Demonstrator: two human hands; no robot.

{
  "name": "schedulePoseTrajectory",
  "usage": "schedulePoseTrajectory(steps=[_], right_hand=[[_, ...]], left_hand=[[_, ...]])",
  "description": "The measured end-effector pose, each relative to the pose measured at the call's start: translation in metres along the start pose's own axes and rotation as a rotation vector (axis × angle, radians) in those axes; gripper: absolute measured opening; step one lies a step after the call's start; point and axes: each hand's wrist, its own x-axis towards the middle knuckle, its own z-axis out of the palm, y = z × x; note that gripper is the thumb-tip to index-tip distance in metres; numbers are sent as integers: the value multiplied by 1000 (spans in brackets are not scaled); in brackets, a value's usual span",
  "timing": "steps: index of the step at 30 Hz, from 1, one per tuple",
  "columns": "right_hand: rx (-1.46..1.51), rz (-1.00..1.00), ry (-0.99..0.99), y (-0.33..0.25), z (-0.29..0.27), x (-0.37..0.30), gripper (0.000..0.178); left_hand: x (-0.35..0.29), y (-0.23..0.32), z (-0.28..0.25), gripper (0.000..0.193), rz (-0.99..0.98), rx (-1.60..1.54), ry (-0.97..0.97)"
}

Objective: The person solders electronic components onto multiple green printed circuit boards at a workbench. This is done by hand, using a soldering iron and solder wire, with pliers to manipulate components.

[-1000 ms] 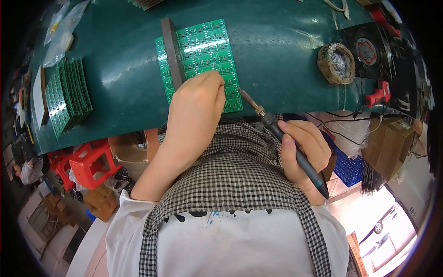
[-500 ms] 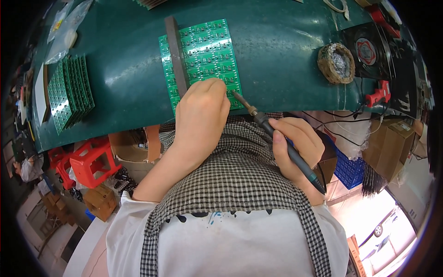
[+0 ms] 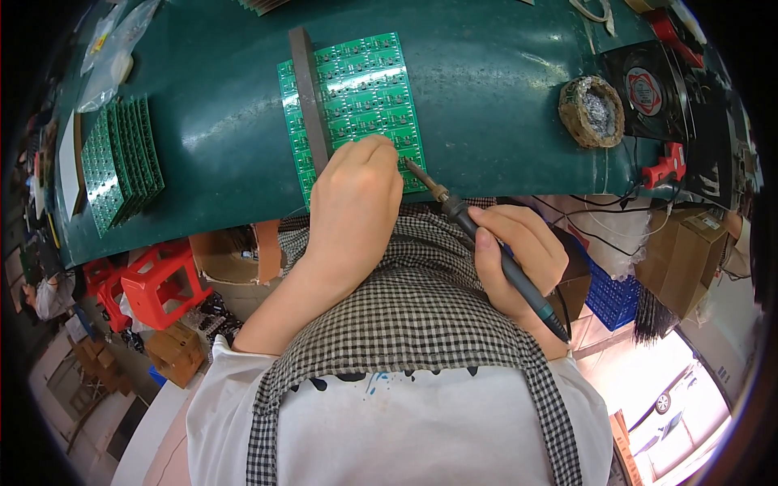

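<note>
A panel of green circuit boards (image 3: 365,89) lies flat on the table, with a dark grey bar (image 3: 306,89) resting lengthwise across its left part. My left hand (image 3: 356,194) is over the panel's near edge, closed, its fingertips pressed together and turned down out of sight; what they pinch, if anything, is hidden. In my right hand (image 3: 523,255) is a soldering iron (image 3: 510,271), held like a pen. Its metal tip reaches the panel's near right part, just right of my left fingers. Whether the tip touches a joint is too small to tell.
More board panels (image 3: 121,162) stand in a row at the left, below a clear plastic bag (image 3: 121,61). On the right are a round brown holder (image 3: 592,113) with silvery filling and a red tool (image 3: 666,164). Red stools (image 3: 162,279) and a cardboard box (image 3: 235,255) are below the table edge.
The soldering iron and my right hand have shifted very slightly left. My left hand and the panel stay practically where they were.
</note>
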Motion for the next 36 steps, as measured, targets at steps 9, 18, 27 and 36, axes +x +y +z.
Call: schedulePoseTrajectory(steps=[9, 18, 27, 36], right_hand=[[6, 68, -79, -4, -2, -2, 16], [-20, -31, 47, -1, -16, -9, 20], [-575, 42, 679, 56, -55, -28, 27], [-336, 85, 337, 27, -47, -49, 26]], left_hand=[[-2, -2, 4, 8, 45, 22, 16], [-5, -6, 1, 8, 82, 41, 0], [-11, -1, -13, 4, 69, -100, 17], [-34, -8, -22, 9, 84, -217, 88]])
